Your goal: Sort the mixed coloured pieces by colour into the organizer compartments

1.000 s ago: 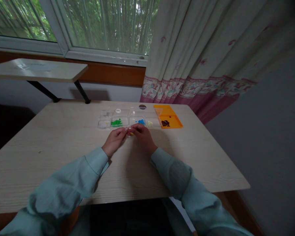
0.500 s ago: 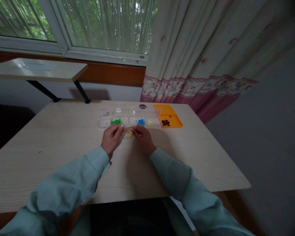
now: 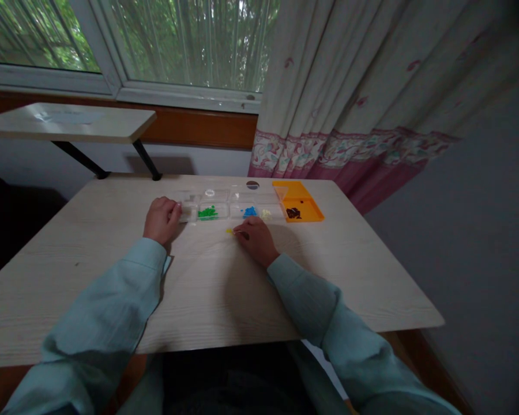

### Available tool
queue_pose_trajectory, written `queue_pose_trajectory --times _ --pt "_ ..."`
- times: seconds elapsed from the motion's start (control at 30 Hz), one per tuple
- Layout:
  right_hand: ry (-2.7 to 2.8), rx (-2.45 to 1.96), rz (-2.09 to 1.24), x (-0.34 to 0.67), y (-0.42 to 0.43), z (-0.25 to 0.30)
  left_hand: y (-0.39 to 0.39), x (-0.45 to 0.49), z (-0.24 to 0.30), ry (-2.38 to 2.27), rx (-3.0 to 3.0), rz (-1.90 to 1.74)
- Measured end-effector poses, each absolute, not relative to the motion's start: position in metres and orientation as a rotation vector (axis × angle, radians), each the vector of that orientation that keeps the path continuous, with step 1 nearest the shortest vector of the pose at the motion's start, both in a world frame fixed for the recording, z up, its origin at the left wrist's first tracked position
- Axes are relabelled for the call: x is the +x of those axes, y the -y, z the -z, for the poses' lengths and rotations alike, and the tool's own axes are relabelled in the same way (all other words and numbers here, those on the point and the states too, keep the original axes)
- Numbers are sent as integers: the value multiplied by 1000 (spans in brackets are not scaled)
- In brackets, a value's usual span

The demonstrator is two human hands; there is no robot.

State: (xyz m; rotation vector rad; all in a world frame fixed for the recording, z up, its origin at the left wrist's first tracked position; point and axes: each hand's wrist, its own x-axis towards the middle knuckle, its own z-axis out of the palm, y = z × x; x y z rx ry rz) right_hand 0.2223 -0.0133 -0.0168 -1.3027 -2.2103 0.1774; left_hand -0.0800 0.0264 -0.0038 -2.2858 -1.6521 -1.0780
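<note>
My right hand (image 3: 256, 238) rests on the wooden table (image 3: 199, 276) with its fingers pinched on a small yellow bead (image 3: 230, 231). My left hand (image 3: 161, 219) is curled, its fingertips against the left end of a clear compartment box (image 3: 190, 214). That box holds green beads (image 3: 207, 212), blue beads (image 3: 249, 211) and pale yellow beads (image 3: 265, 214). Whether the left fingers hold anything is hidden.
An orange lid or tray (image 3: 297, 202) with dark beads (image 3: 293, 212) lies at the right end of the box. A small dark round object (image 3: 252, 185) sits behind it. A second table (image 3: 69, 122) stands under the window; a curtain (image 3: 354, 115) hangs at the right.
My left hand has parted from the right one and moved left to the end of the clear box. My right hand stays put with the yellow bead.
</note>
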Motion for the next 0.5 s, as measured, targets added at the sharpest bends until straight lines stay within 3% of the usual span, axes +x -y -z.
queue_pose_trajectory --times 0.5 --pt "2411 -1321 98 212 21 6 -28 -84 7 1689 -2333 1011"
